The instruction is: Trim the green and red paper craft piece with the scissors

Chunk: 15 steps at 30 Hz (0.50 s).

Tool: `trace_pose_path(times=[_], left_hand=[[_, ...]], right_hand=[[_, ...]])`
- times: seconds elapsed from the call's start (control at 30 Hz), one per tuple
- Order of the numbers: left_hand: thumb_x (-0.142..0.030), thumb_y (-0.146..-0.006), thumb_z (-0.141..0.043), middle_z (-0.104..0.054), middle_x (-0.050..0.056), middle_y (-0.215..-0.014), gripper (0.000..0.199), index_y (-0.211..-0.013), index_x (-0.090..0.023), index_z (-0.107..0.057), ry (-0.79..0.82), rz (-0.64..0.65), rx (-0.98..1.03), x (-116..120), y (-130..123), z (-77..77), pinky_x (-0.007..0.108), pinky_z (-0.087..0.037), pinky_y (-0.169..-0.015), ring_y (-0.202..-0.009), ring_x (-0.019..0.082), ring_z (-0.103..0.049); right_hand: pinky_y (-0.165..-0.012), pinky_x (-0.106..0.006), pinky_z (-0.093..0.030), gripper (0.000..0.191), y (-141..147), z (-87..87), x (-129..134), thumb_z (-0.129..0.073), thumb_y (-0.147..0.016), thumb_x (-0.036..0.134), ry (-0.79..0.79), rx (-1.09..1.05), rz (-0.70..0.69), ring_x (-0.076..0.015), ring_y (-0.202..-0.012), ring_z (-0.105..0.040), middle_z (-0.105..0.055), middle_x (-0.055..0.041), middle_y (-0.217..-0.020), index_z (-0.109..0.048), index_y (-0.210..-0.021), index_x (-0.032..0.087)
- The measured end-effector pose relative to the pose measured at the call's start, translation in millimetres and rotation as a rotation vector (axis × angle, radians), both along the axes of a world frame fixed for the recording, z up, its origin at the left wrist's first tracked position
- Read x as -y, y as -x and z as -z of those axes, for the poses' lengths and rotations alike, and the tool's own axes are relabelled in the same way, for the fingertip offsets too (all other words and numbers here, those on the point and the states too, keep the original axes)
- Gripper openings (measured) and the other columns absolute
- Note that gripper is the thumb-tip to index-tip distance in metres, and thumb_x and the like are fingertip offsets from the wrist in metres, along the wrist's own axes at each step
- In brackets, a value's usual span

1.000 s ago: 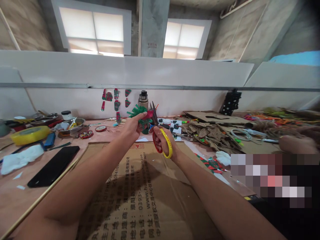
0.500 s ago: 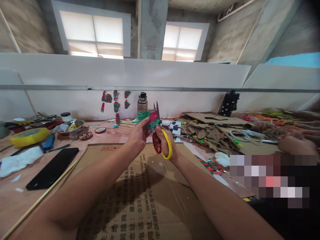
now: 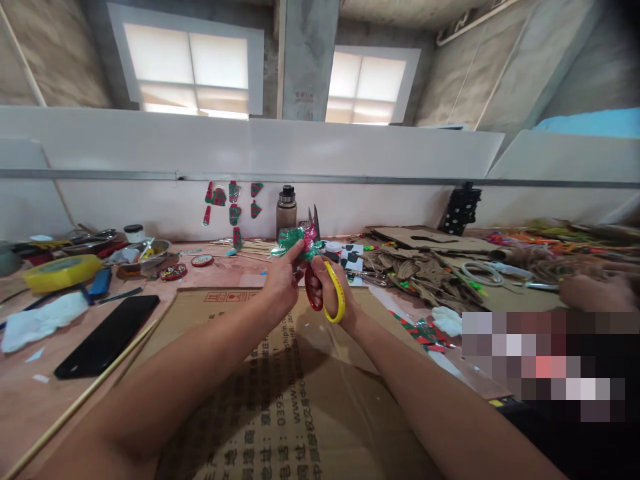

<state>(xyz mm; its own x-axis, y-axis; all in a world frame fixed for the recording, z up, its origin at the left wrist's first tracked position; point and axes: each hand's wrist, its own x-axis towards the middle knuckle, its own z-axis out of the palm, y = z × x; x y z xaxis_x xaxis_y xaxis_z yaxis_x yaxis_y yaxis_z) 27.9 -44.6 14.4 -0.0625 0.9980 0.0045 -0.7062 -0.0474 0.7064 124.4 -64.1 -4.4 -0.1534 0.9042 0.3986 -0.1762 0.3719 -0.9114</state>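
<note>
My left hand (image 3: 285,277) pinches a shiny green and pink sheet piece (image 3: 293,239), held up above the cardboard. The fingers of my right hand (image 3: 333,283) wrap the handles of a pair of scissors (image 3: 341,307), one loop yellow and one red. Pointing up and away, the scissor blades stand slightly apart at the piece's right edge. Whether they bite into it I cannot tell. Under both forearms lies a flat cardboard sheet (image 3: 220,360) with printed writing.
At left lie a phone (image 3: 107,337), yellow tape (image 3: 63,272), a bowl (image 3: 155,252) and a thin wooden stick (image 3: 75,407). A bottle (image 3: 287,210) stands by the wall, below red-green pieces (image 3: 234,213). Brown cord (image 3: 425,260) and a co-worker's hand (image 3: 590,292) are at right.
The green and pink piece has turned, so more of its green face shows to the left. My left hand has shifted slightly right; the scissors keep nearly the same place.
</note>
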Motion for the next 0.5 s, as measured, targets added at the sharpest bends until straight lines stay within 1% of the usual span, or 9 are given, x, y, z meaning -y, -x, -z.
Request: trace_pose_path(times=[0.2,0.37,0.5], left_hand=[[-0.04,-0.058,-0.094,-0.062,-0.003,-0.063,0.041,-0.075,-0.017,-0.065,-0.04,0.024,0.007,-0.2,-2.9,3.7,0.027,-0.032,-0.055,-0.054,0.009,-0.05],[-0.042,-0.06,-0.094,-0.061,-0.004,-0.061,0.041,-0.073,-0.017,-0.064,-0.022,0.021,-0.006,0.9,-3.9,3.9,0.027,-0.032,-0.054,-0.052,0.009,-0.049],[-0.043,-0.059,-0.094,-0.061,-0.003,-0.06,0.042,-0.073,-0.017,-0.065,-0.023,0.019,-0.011,2.2,-4.4,3.5,0.026,-0.032,-0.053,-0.052,0.009,-0.05]], right_hand=[[-0.03,-0.026,-0.027,0.069,0.4,-2.7,3.2,-0.06,-0.07,0.093,-0.009,0.04,0.033,-0.0091,-0.033,-0.031,-0.035,0.0086,-0.047,-0.042,-0.072,0.026],[-0.031,-0.027,-0.028,0.068,0.0,-1.0,2.4,-0.057,-0.073,0.093,-0.018,0.068,0.061,-0.0102,-0.033,-0.032,-0.035,0.0083,-0.046,-0.045,-0.075,0.026],[-0.031,-0.027,-0.025,0.067,-0.1,0.9,1.3,-0.055,-0.075,0.092,-0.008,0.066,0.043,-0.0102,-0.032,-0.031,-0.034,0.0087,-0.046,-0.045,-0.077,0.026]])
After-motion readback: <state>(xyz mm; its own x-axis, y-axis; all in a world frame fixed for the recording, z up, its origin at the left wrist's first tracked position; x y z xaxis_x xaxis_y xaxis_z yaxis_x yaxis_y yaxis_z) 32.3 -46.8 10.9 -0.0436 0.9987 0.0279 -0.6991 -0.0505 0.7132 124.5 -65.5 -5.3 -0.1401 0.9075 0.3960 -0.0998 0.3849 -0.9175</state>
